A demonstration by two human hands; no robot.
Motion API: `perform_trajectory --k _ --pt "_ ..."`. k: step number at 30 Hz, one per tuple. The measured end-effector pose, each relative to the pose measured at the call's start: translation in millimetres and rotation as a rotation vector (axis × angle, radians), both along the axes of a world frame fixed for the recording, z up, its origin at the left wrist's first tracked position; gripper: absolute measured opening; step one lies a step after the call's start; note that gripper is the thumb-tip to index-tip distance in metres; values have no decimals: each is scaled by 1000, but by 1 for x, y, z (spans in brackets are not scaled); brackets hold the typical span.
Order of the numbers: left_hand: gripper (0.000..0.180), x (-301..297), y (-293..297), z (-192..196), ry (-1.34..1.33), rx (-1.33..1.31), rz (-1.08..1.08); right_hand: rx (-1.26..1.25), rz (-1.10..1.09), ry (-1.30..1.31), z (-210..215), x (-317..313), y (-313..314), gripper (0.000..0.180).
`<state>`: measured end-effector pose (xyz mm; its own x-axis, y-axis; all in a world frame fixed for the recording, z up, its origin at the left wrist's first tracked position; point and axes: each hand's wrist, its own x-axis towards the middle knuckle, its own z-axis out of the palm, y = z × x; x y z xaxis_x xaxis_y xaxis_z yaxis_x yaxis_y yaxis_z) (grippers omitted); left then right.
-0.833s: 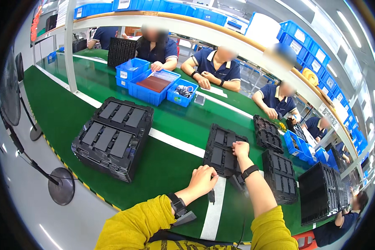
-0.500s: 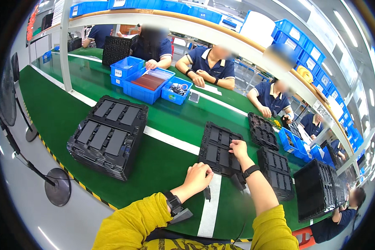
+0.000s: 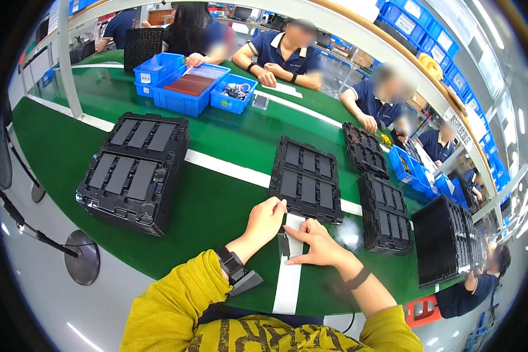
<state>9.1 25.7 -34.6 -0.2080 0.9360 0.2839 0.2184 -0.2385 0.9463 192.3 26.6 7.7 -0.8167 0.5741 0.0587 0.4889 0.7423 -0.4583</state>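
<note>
**Small dark part between both hands at the near edge of the belt**

Nearest the viewer, the left hand (image 3: 265, 220) and right hand (image 3: 318, 243) meet over the white stripe (image 3: 287, 281) on the green belt (image 3: 217, 205). Between them stands a small flat dark part (image 3: 284, 244), just short of the near edge of the black tray (image 3: 306, 179). The right hand's fingers are stretched, its fingertips at the part's edge; the left hand's fingers are loosely curled with the fingertips toward the tray's near left corner. Whether either hand actually pinches the part, I cannot tell.

The part looks thin, light and rigid, probably smooth enough to slip; a two-finger pinch on its opposite long edges seems the surest hold. The tray looks like thin moulded plastic, light but apt to flex, so best taken at its rim with both hands.

Left of the tray stands a tall stack of trays (image 3: 136, 170). Right of it sit more tray stacks (image 3: 384, 214). Beyond it are blue bins (image 3: 185, 88) and seated co-workers on the far side.
</note>
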Motion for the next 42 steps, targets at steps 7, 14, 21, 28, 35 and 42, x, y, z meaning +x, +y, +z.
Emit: perform_trajectory --k 7,14,21,28,35,42 --pt "20 2 -3 3 26 -60 -51 112 -147 98 -17 3 -2 56" --pt "13 6 -14 4 -145 -119 -389 331 -366 253 10 6 -20 55" --pt "9 8 -22 8 -288 -121 -460 325 -345 414 14 13 -27 48" --pt "10 13 -31 11 -214 -167 -544 196 -415 601 3 12 -28 13" --pt "9 13 -31 21 -25 33 -611 -432 -466 827 -8 13 -31 22" --pt "9 14 -32 20 22 47 -541 -577 -474 914 -10 14 -29 14"
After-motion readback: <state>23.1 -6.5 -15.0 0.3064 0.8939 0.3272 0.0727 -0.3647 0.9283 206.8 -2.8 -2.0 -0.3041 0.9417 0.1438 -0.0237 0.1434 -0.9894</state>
